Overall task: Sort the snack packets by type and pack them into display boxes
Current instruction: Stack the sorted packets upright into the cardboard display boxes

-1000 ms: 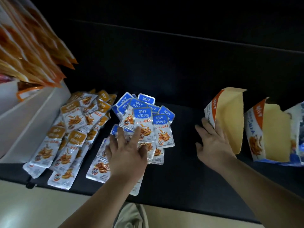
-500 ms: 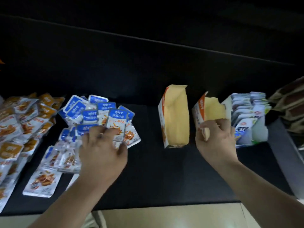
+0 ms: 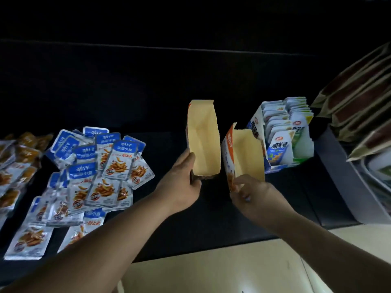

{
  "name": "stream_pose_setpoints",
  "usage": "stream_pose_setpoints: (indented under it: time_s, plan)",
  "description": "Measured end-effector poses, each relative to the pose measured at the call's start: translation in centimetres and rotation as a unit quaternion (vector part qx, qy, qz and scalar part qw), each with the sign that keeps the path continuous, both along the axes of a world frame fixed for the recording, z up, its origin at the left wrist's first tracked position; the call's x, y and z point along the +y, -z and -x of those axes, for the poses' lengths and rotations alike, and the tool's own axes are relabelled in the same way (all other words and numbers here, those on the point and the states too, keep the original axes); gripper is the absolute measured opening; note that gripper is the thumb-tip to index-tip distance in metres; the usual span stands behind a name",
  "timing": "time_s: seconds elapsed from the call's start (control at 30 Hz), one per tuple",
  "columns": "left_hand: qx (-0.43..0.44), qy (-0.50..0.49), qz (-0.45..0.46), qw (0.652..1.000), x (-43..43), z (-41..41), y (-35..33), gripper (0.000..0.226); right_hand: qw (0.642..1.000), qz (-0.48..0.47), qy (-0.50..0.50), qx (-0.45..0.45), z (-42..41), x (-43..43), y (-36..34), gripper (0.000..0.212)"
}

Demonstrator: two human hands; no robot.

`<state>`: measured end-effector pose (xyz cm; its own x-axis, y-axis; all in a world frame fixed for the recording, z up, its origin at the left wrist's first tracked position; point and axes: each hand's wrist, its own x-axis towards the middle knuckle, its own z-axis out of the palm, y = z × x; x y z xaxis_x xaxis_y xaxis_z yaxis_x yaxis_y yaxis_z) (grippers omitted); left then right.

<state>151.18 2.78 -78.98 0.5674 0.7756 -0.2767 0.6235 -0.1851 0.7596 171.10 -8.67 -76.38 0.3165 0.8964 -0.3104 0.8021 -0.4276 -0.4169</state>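
Two empty display boxes with tan insides stand on the black table (image 3: 148, 102). My left hand (image 3: 182, 182) grips the near left corner of the left box (image 3: 204, 140). The near corner of the right box (image 3: 243, 153) is gripped by my right hand (image 3: 251, 193). A loose pile of blue-topped snack packets (image 3: 101, 172) lies to the left of my left arm. Orange-topped packets (image 3: 17, 161) lie at the far left edge.
A third display box (image 3: 292, 132), filled with upright green and blue packets, stands right of the two empty boxes. Brown bags (image 3: 359, 98) are stacked at the far right above a grey shelf edge (image 3: 342, 176). Pale floor (image 3: 211, 271) lies below the table's near edge.
My left hand left the blue packet pile and moved right to grip the left box. My right hand stays on the right box. The view has shifted right.
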Motion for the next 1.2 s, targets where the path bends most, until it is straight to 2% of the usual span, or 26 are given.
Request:
stream_pose_setpoints:
  time_s: [0.07, 0.13, 0.23, 0.4, 0.53, 0.63, 0.73, 0.83, 0.9, 1.0, 1.2]
  plan:
    - [-0.028, -0.005, 0.021, 0.999, -0.1, 0.4, 0.1, 0.078, 0.999, 0.032, -0.019, 0.006, 0.7, -1.7, -0.7, 0.017]
    - [-0.035, -0.03, 0.001, 0.999, -0.6, 1.0, -0.1, 0.07, 0.998, 0.053, -0.014, 0.026, 1.7, -3.0, -1.2, 0.028]
    - [-0.024, -0.071, -0.027, 0.997, -1.8, 2.3, -1.0, 0.059, 0.995, 0.041, 0.068, 0.065, 2.9, -3.2, -1.3, 0.031]
    - [-0.023, -0.039, 0.009, 0.999, -4.2, 4.2, -3.1, 0.057, 0.982, 0.063, 0.149, 0.102, 2.8, -2.3, -1.0, 0.025]
    - [-0.016, -0.022, 0.021, 0.999, -5.7, 5.4, -5.5, 0.056, 0.955, 0.05, 0.237, 0.174, 2.5, -3.8, -2.4, 0.024]
    - [-0.011, 0.004, 0.04, 0.999, -7.0, 5.6, -7.2, 0.056, 0.949, 0.05, 0.236, 0.201, 3.2, -5.1, -5.2, 0.025]
    - [-0.011, 0.037, 0.099, 0.994, -8.2, 5.1, -8.7, 0.055, 0.935, 0.048, 0.249, 0.248, 5.0, -5.4, -8.8, 0.021]
    - [-0.041, 0.08, 0.175, 0.98, -9.3, 4.9, -10.2, 0.049, 0.938, 0.054, 0.224, 0.258, 7.3, -5.2, -11.7, 0.02]
    - [-0.052, 0.072, 0.205, 0.975, -9.8, 5.3, -10.9, 0.041, 0.952, 0.064, 0.174, 0.245, 9.0, -5.2, -12.3, 0.023]
    - [-0.036, 0.01, 0.245, 0.969, -9.4, 7.4, -11.5, 0.034, 0.978, 0.083, 0.065, 0.182, 12.3, -4.5, -11.7, 0.028]
    - [-0.038, -0.141, 0.32, 0.936, -8.5, 12.6, -8.7, 0.031, 0.993, 0.082, -0.066, 0.051, 18.2, -2.6, -6.8, 0.036]
